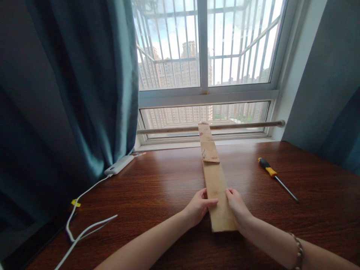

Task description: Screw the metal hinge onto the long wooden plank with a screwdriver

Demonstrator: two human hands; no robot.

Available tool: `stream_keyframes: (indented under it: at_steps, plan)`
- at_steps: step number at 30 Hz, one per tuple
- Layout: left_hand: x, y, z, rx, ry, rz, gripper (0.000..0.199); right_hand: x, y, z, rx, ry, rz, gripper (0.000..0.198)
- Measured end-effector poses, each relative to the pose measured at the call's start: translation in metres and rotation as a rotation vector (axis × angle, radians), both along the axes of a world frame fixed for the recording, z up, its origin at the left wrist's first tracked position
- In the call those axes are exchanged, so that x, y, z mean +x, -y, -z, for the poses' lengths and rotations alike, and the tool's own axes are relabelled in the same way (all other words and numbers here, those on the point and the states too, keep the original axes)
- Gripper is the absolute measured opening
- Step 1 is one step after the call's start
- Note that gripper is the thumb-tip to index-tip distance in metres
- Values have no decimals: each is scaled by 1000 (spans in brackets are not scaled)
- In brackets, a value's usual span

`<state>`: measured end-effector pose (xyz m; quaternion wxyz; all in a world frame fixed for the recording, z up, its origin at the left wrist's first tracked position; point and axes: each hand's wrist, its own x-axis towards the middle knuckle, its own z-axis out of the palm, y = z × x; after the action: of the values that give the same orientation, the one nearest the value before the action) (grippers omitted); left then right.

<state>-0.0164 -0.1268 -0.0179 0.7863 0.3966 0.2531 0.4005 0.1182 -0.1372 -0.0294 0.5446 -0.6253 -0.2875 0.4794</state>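
Daylight comes from the window [203, 52], upper centre — very bright. At left, the curtain [90, 75] lies in deep shadow.

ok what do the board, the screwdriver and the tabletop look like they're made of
Board: pale wood, probably unvarnished, maybe plywood; matte tan face with darker marks.
Screwdriver: handle likely plastic, perhaps part rubber, in black and yellow; shaft apparently metal, slim and grey.
Tabletop: reddish-brown wood or wood-look laminate, can't tell which; streaky grain and a soft sheen.
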Motion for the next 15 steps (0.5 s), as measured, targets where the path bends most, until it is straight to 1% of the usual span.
stream_keyframes:
  at_steps: [7, 11, 15]
  plan:
    - [1, -1, 3, -1, -20, -23, 46, 4, 0, -6, -30, 14, -69, 10]
    - [0, 0, 1, 21, -27, -17, 45, 4, 0, -12, -45, -15, -72, 8]
    - [1, 1, -1, 45, -31, 21, 46, 4, 1, -13, -51, -57, -45, 3]
